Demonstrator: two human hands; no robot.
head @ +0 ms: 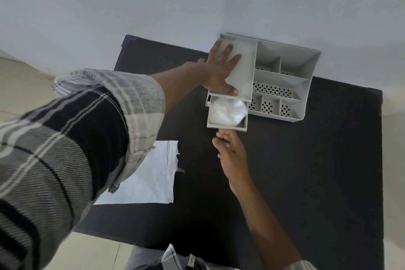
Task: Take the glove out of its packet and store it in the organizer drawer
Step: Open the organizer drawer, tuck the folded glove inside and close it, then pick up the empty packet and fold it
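Observation:
A grey plastic organizer [282, 76] stands at the table's far side against the wall. Its small drawer [225, 126] is pulled out toward me, and a crumpled translucent white glove [228, 110] lies inside it. My left hand [219, 70] rests flat on the organizer's top left panel, fingers spread, thumb at the panel's front edge. My right hand [230, 149] hovers just in front of the drawer, fingertips touching or nearly touching its front wall, holding nothing. The empty white packet [151, 175] lies flat on the table to the left, partly under my left sleeve.
A black table [306, 171] carries everything; its far edge meets a pale wall. The organizer's right side has several open compartments with perforated floors. Beige floor tiles show at the left and below the table's near edge.

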